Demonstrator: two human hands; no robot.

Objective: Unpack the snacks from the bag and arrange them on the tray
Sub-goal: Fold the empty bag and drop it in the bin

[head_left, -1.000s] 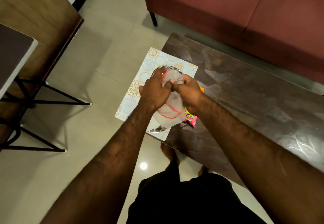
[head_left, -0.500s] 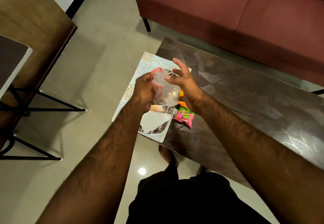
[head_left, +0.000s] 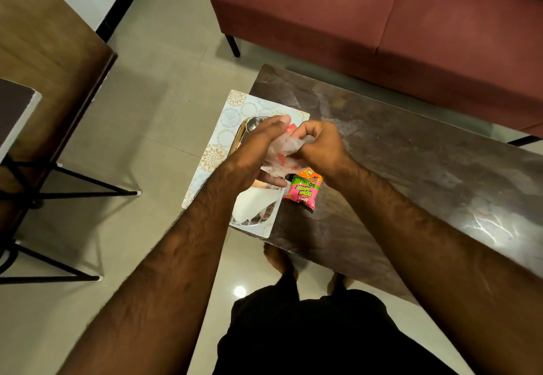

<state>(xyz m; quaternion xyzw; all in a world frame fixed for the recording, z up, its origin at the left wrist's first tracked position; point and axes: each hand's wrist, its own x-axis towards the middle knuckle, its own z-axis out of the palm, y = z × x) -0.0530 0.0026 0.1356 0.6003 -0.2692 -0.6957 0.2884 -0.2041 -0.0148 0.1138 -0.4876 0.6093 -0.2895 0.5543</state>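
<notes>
Both hands hold a crumpled clear plastic bag (head_left: 280, 151) with red trim above the left end of the table. My left hand (head_left: 255, 154) wraps it from the left. My right hand (head_left: 318, 147) pinches it from the right. Under them a shiny steel tray (head_left: 249, 123) rests on a patterned placemat (head_left: 232, 110); most of the tray is hidden by my hands. Something white (head_left: 252, 204) lies in the tray's near part. A pink and green snack packet (head_left: 302, 192) lies on the table just right of the tray, and an orange packet (head_left: 308, 173) peeks out beyond it.
The dark wooden coffee table (head_left: 411, 163) stretches away to the right. A maroon sofa (head_left: 382, 16) stands behind it. At the left, a wooden table and a side table with black metal legs (head_left: 58, 192) stand on the tiled floor. My feet show under the table's near edge.
The bag was stretched open between my hands; now both hands have closed in and crumpled it. The pink packet shows more fully beside the tray.
</notes>
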